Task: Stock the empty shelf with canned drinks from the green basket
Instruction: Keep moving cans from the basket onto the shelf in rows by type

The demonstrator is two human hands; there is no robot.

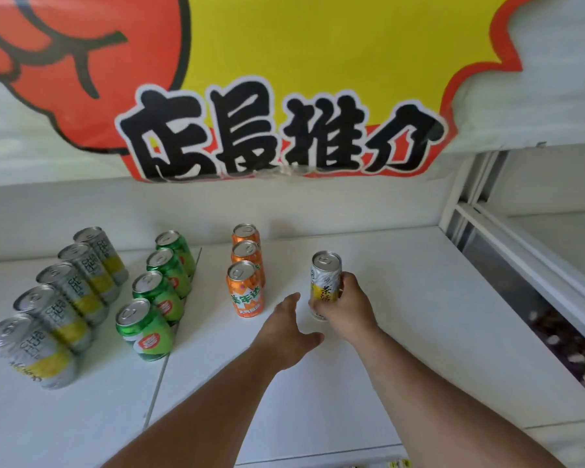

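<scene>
On shelf point(402, 298), right hand point(347, 307) grips upright can point(325, 276), top up; left hand point(286, 332) open.

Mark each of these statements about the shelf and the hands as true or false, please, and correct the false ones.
1. The right hand grips a white and yellow can. True.
2. The left hand holds an orange can. False: it is open and holds nothing, just in front of the orange cans.
3. The green cans stand in a row of four. True.
4. The orange row has five cans. False: it has three.
5. The silver and yellow cans stand at the far right of the shelf. False: they form the leftmost row.
</scene>
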